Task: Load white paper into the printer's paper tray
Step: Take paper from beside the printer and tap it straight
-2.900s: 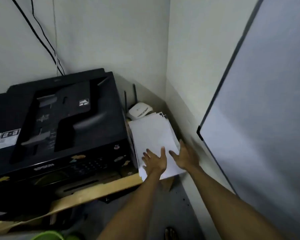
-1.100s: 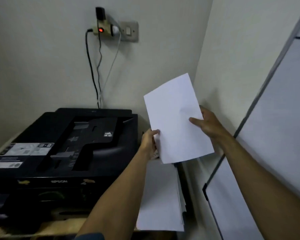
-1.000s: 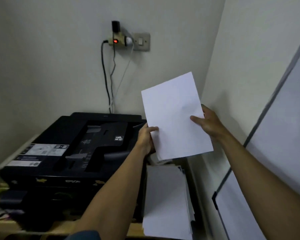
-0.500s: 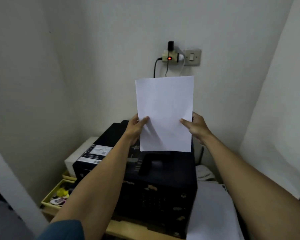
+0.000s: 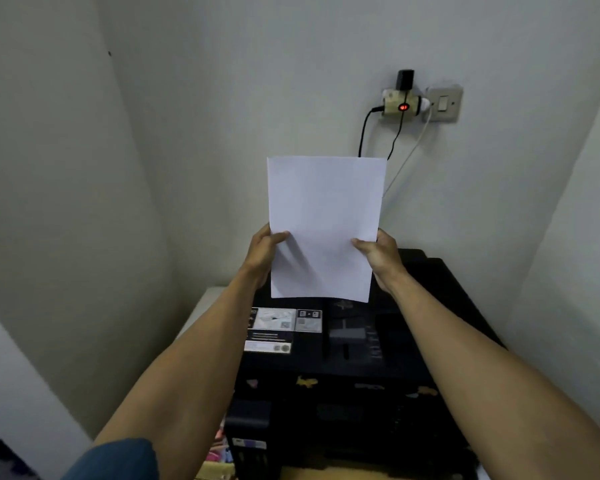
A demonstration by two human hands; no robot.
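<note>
I hold a thin stack of white paper (image 5: 324, 223) upright in front of me, above the black printer (image 5: 357, 368). My left hand (image 5: 264, 254) pinches its left edge, thumb on the front. My right hand (image 5: 378, 258) pinches its right edge the same way. The paper's lower edge hangs just above the printer's closed top, near the rear. The printer carries white labels on its lid at the left. No open paper tray shows from here.
A wall socket with an adapter and red light (image 5: 404, 103) is above the printer, and cables (image 5: 364, 133) drop behind the paper. A white box (image 5: 205, 306) stands left of the printer. Walls close in on both sides.
I picked sheets off the stack to the right of the printer, lifted them and carried them left. They now stand centred over the printer, a little closer than half a second ago.
</note>
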